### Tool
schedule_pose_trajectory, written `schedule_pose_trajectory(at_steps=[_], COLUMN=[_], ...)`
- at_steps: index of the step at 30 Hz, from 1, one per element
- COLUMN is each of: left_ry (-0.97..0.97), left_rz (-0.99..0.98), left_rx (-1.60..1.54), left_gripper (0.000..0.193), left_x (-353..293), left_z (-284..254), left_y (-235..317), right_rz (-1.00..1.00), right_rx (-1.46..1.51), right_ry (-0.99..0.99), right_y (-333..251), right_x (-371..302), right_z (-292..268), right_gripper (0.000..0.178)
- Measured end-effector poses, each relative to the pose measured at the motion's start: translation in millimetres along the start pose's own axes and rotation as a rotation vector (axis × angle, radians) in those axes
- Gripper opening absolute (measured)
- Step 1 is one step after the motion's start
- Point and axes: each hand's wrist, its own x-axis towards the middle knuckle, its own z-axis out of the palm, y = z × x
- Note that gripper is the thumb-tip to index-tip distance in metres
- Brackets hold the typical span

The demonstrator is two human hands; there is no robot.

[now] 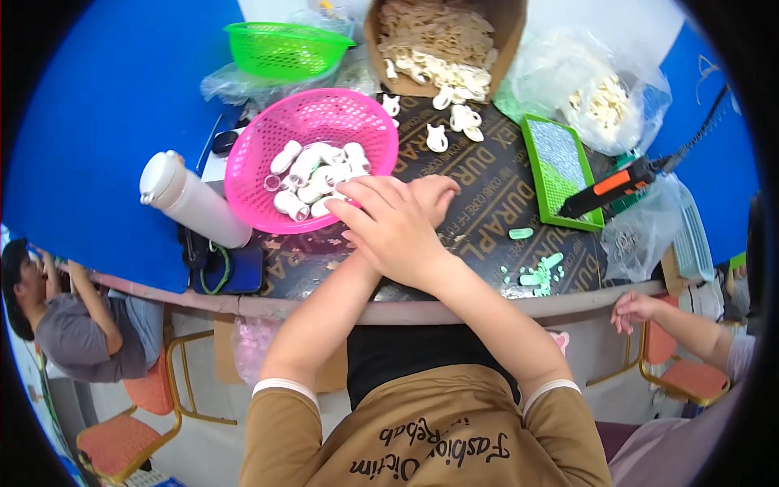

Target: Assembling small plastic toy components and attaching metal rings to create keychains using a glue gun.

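My forearms cross over the front of the table. My right hand (pixel 389 223) lies over my left wrist, its fingers spread and empty, fingertips by the rim of the pink basket (pixel 312 109). Beneath it, my left hand (pixel 433 199) points to the right; its fingers are partly hidden and bent, and I see nothing in them. Several small white plastic parts (pixel 290 204) with clear, rounded ends lie in the pink basket. Beyond my hands, a few loose cream ring-shaped pieces (pixel 436 138) rest on the dark table sheet.
A brown box (pixel 507 40) of ring pieces stands at the back. On the right are a green tray (pixel 531 154), a black-and-orange power screwdriver (pixel 613 187) and a clear bag (pixel 560 69). Green bits (pixel 542 276) lie near the edge. A white bottle (pixel 191 199) leans left.
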Motion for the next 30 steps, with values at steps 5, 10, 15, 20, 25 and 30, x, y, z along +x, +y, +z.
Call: schedule_pose_trajectory(at_steps=[5, 10, 15, 20, 25, 30], left_ry=[-0.147, -0.155, -0.17, 0.009, -0.171, -0.153], left_rz=[-0.049, -0.228, -0.671, -0.688, -0.596, -0.418], left_rx=[-0.394, -0.085, -0.805, -1.226, -0.994, -0.71], left_gripper=[0.011, 0.016, 0.019, 0.027, 0.041, 0.046], left_x=[1, 6, 10, 12, 8, 7], left_z=[-8, -8, -18, -25, -15, -9], left_y=[-2, 16, 21, 14, 26, 27], right_rz=[0.197, 0.553, 0.996, 1.111, 1.038, 0.933], right_rx=[-0.084, -0.109, 0.922, 1.725, 0.882, 0.569], right_ry=[0.04, 0.074, 0.396, 0.73, 0.334, 0.265], right_y=[12, 56, 75, 87, 86, 77], right_x=[-37, -77, -79, -80, -90, -87], right_z=[-42, -58, -52, -67, -45, -40], right_gripper=[0.035, 0.034, 0.042, 0.048, 0.02, 0.011])
